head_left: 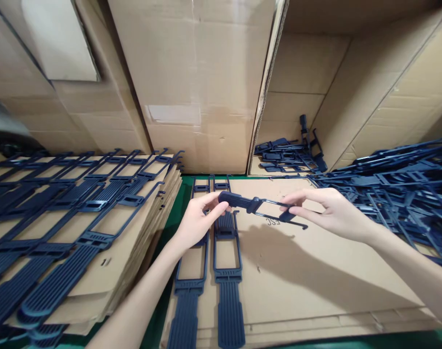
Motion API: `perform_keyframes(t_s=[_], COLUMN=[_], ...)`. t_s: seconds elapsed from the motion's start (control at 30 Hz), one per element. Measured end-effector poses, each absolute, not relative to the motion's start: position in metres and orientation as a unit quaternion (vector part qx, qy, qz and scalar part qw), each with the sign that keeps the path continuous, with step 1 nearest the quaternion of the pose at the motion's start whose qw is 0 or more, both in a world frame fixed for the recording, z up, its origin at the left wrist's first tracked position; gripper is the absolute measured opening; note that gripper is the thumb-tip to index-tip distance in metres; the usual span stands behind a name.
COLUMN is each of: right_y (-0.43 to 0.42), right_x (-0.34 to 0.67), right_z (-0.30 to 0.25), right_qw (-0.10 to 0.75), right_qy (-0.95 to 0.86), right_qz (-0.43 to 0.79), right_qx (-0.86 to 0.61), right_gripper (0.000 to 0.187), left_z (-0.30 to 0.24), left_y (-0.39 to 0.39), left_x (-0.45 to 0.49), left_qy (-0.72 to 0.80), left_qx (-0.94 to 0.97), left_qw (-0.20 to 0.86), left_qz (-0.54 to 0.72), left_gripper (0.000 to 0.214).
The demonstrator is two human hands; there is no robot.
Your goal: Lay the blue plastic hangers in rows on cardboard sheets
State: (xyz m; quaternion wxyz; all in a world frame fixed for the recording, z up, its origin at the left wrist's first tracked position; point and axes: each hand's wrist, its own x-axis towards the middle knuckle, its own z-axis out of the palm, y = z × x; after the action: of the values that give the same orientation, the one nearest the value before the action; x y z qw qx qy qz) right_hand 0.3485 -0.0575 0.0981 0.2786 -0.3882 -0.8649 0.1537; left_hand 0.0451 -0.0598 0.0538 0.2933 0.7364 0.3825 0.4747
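Observation:
Between my two hands hangs a dark blue plastic part point(239, 201), with a ribbed paddle end and an open frame ending in small hooks. My left hand point(198, 220) pinches the ribbed end between thumb and fingers. On the frame end, my right hand point(321, 211) grips with thumb and forefinger. The part is held nearly level above a cardboard sheet point(297, 271) and casts a shadow there. Below my left hand, matching parts lie in upright columns on the sheet, among them one ribbed part point(230, 310) with its frame pointing away from me.
A stack of cardboard sheets point(144, 252) at left carries rows of the same parts point(61, 276). To the right lies a tangled heap of them point(406, 189). An open carton point(297, 68) behind holds several more. Closed cartons point(199, 63) stand along the back. Green surface point(186, 186) shows between stacks.

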Motion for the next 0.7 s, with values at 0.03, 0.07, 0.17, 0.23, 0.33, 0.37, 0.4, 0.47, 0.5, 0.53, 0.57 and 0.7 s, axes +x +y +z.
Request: perform_keyframes(t_s=[0.03,0.07,0.17,0.23,0.33,0.37,0.4,0.47,0.5,0.53,0.57,0.7], right_y=[-0.056,-0.054,-0.049,-0.047,-0.045,-0.045,-0.045,-0.045,-0.045,-0.046,-0.046,-0.047], right_x=[0.346,0.344,0.339,0.337,0.336,0.336,0.336,0.334,0.333,0.33,0.327,0.313], right_z=[0.099,0.1,0.104,0.105,0.103,0.101,0.099,0.094,0.092,0.09,0.088,0.087], right_qw=[0.28,0.282,0.314,0.359,0.399,0.397,0.391,0.368,0.354,0.341,0.33,0.336], right_qy=[-0.873,-0.879,-0.874,-0.849,-0.801,-0.791,-0.785,-0.778,-0.774,-0.767,-0.758,-0.721], right_qz=[0.129,0.107,0.04,0.005,0.0,0.018,0.049,0.158,0.225,0.289,0.343,0.469], right_qx=[-0.378,-0.37,-0.368,-0.388,-0.446,-0.465,-0.478,-0.484,-0.475,-0.461,-0.445,-0.384], right_gripper=[0.02,0.02,0.021,0.019,0.018,0.019,0.022,0.031,0.038,0.045,0.049,0.042], left_z=[0.054,0.055,0.058,0.059,0.057,0.056,0.055,0.055,0.056,0.057,0.059,0.064], left_y=[-0.06,-0.061,-0.064,-0.066,-0.069,-0.069,-0.07,-0.07,-0.071,-0.071,-0.071,-0.071], left_x=[0.045,0.045,0.045,0.044,0.043,0.043,0.043,0.042,0.042,0.041,0.04,0.037], left_qy=[0.375,0.37,0.358,0.335,0.277,0.262,0.253,0.248,0.248,0.248,0.248,0.244], left_qx=[0.734,0.735,0.758,0.782,0.815,0.822,0.828,0.834,0.836,0.836,0.837,0.854], left_qw=[0.296,0.285,0.176,0.071,-0.041,-0.059,-0.07,-0.08,-0.084,-0.089,-0.093,-0.092], left_qz=[0.482,0.492,0.516,0.521,0.508,0.501,0.495,0.486,0.483,0.481,0.479,0.45], left_gripper=[0.025,0.023,0.02,0.017,0.02,0.023,0.024,0.026,0.027,0.027,0.027,0.027])
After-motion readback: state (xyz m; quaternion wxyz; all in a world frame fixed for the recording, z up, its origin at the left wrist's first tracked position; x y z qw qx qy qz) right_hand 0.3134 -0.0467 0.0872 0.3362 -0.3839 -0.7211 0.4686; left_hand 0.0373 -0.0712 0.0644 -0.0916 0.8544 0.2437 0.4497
